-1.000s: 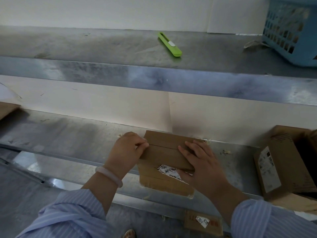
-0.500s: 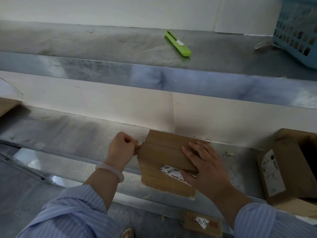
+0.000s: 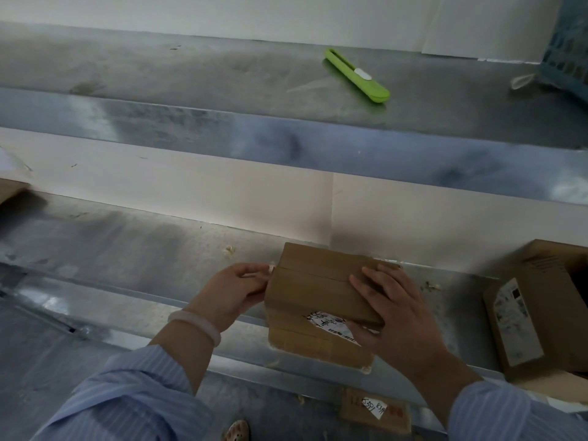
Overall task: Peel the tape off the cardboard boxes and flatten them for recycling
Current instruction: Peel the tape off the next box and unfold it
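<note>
A small brown cardboard box (image 3: 315, 291) with a torn white label on its front lies at the front edge of the lower metal shelf (image 3: 133, 249). My right hand (image 3: 391, 310) lies flat on the box's top right part, thumb against the front face by the label. My left hand (image 3: 234, 289) is at the box's left end, its fingertips pinched on a small pale tape end at the top seam.
A green utility knife (image 3: 356, 74) lies on the upper metal shelf (image 3: 191, 78); a blue plastic basket (image 3: 569, 55) stands at its right end. A larger open cardboard box (image 3: 541, 307) sits to the right. Another labelled box (image 3: 375, 412) lies on the floor below.
My left hand has drawn back from the box's top to its left end and now pinches a tape end. The right hand has stayed pressed on the box.
</note>
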{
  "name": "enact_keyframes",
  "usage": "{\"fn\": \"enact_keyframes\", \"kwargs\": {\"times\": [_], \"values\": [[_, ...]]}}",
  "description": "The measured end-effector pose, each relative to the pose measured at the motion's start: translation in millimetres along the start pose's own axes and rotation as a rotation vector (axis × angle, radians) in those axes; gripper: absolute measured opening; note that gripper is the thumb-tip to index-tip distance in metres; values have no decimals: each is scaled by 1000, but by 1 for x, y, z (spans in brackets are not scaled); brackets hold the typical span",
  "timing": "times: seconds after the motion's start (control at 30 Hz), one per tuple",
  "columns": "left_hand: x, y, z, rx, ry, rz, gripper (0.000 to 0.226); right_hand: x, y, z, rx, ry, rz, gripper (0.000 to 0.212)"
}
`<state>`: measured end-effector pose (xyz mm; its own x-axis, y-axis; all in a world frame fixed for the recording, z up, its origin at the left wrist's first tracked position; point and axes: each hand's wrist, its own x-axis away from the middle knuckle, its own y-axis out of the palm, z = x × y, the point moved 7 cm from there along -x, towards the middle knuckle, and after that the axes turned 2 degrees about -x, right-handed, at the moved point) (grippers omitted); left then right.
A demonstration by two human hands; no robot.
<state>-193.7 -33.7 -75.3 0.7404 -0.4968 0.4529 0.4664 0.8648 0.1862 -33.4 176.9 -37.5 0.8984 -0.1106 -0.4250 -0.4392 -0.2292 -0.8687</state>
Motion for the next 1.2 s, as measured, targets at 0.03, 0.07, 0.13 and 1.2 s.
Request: {"fn": "enact_keyframes", "kwargs": {"times": [0.03,0.07,0.13,1.2], "values": [[-1,3,-2,31,-35,-29,19,0,-1,0,-2,-4,6,67],[-1,5,-4,69,-69,-55,19,0,-1,-1,-1,-5,10,67],[-2,4,-6,161,-106,-84,21,1,-2,-1,-2,-1,12,67],[1,-4,21,-841,521,267,12,-4,0,-1,-28,-25,42,65]]}}
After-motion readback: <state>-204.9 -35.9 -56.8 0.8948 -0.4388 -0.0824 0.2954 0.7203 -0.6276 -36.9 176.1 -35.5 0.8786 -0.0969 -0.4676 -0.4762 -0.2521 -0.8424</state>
